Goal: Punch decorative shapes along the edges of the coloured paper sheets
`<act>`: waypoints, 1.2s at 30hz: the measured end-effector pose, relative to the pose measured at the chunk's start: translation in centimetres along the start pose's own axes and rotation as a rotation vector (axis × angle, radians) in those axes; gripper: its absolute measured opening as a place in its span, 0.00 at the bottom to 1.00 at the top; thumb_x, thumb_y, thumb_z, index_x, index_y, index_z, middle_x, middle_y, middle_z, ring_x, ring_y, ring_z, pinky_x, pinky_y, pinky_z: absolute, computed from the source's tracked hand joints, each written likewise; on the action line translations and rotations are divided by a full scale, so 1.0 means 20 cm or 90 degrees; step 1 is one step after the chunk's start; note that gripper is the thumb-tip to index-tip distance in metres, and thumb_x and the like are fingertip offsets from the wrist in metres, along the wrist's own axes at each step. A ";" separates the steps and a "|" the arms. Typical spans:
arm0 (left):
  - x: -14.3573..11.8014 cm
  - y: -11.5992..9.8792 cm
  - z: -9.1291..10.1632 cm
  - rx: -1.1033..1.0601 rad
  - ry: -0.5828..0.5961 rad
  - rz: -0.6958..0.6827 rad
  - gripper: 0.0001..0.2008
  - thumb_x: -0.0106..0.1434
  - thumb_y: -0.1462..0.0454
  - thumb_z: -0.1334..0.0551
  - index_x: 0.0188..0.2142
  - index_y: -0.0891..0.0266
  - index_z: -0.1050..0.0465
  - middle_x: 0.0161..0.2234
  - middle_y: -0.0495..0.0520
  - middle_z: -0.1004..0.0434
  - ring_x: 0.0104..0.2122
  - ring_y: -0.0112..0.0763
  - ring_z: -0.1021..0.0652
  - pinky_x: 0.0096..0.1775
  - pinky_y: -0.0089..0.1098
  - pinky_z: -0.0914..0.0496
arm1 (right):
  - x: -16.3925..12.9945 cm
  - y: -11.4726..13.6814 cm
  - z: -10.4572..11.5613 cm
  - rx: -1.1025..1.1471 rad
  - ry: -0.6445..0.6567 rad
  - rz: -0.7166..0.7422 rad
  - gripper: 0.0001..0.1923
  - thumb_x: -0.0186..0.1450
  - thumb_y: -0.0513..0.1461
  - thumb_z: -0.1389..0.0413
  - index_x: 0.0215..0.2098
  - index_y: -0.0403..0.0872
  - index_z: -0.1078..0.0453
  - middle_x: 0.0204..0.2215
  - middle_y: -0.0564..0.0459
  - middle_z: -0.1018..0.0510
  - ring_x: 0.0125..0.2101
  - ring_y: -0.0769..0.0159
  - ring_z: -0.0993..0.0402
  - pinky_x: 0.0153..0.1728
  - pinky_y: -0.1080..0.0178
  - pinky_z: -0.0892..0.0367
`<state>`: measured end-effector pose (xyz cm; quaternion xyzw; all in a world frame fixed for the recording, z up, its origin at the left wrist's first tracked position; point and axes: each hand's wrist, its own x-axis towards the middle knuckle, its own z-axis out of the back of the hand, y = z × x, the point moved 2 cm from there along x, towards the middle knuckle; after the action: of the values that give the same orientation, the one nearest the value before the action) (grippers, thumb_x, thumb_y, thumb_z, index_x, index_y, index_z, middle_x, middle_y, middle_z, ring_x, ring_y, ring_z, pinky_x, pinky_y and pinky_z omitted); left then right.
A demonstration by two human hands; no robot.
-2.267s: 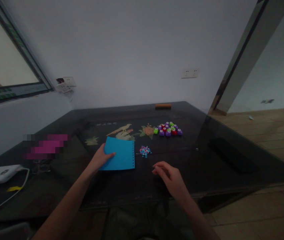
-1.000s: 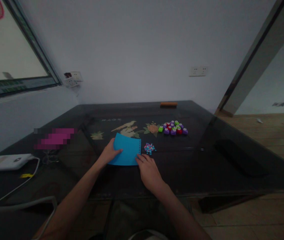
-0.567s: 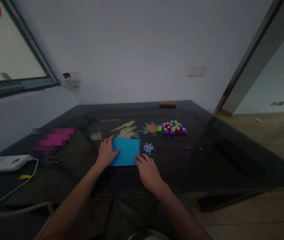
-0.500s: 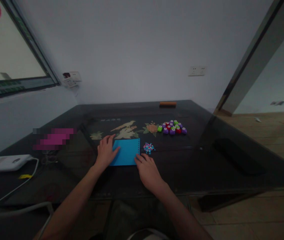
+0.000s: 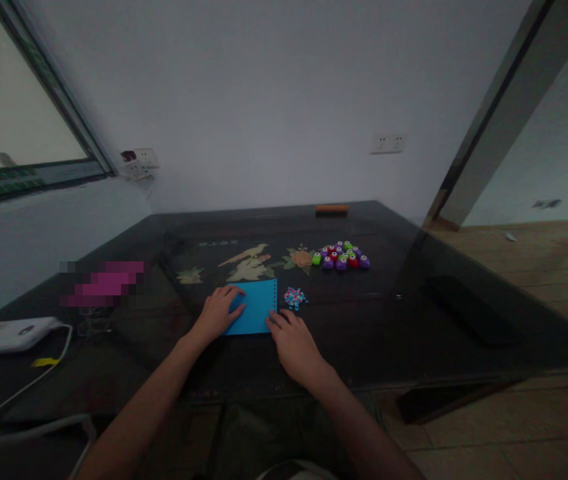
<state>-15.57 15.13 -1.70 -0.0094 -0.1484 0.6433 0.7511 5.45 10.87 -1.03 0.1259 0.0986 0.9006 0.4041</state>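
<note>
A blue sheet of paper (image 5: 257,312) is laid flat on the dark glass table (image 5: 414,313), pretty much dead centre near the front edge. It's pinned down on its left side by the left hand (image 5: 220,312), fingers stretched out flat on top of it, nothing actually gripped. The right hand (image 5: 291,340) is set at the sheet's lower right corner, fingertips touching the edge with the row of little punched holes; the fingers are loosely spread and nothing is clasped there either.

Just beside the sheet's right edge, a tiny heap of pink and blue paper bits (image 5: 294,298) can be seen. Farther back, a cluster of purple, red and green punches (image 5: 341,255) is grouped together. A white device (image 5: 7,334) with a cable is parked way off at the left.
</note>
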 end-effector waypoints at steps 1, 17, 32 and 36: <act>0.00 0.00 0.00 0.002 0.002 -0.002 0.13 0.61 0.59 0.44 0.45 0.57 0.33 0.48 0.55 0.31 0.48 0.44 0.32 0.47 0.43 0.36 | 0.00 0.00 0.00 0.000 0.004 -0.001 0.22 0.64 0.32 0.56 0.57 0.42 0.38 0.58 0.46 0.36 0.56 0.54 0.44 0.51 0.54 0.42; -0.01 0.02 -0.02 0.018 0.003 -0.012 0.14 0.62 0.57 0.45 0.46 0.57 0.33 0.48 0.55 0.30 0.47 0.43 0.32 0.47 0.41 0.36 | -0.01 0.02 0.03 -0.003 0.026 0.000 0.22 0.66 0.32 0.59 0.56 0.38 0.38 0.58 0.44 0.37 0.56 0.51 0.44 0.51 0.51 0.41; 0.04 0.01 0.05 -0.032 -0.090 -0.007 0.14 0.58 0.58 0.43 0.43 0.60 0.34 0.44 0.58 0.30 0.44 0.45 0.29 0.44 0.43 0.34 | 0.04 -0.23 0.30 0.247 -0.177 0.061 0.18 0.64 0.37 0.48 0.52 0.47 0.34 0.53 0.46 0.33 0.53 0.60 0.37 0.54 0.55 0.41; 0.13 -0.07 0.16 -0.054 -0.146 -0.037 0.13 0.59 0.60 0.45 0.43 0.61 0.36 0.43 0.59 0.30 0.45 0.46 0.30 0.46 0.47 0.35 | 0.10 -0.68 0.42 0.142 -0.247 0.036 0.21 0.63 0.40 0.46 0.54 0.49 0.37 0.52 0.46 0.32 0.53 0.59 0.38 0.55 0.51 0.44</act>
<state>-14.65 16.92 2.18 0.0366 -0.2603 0.6111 0.7467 16.34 21.93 3.50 0.3435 0.1148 0.8538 0.3739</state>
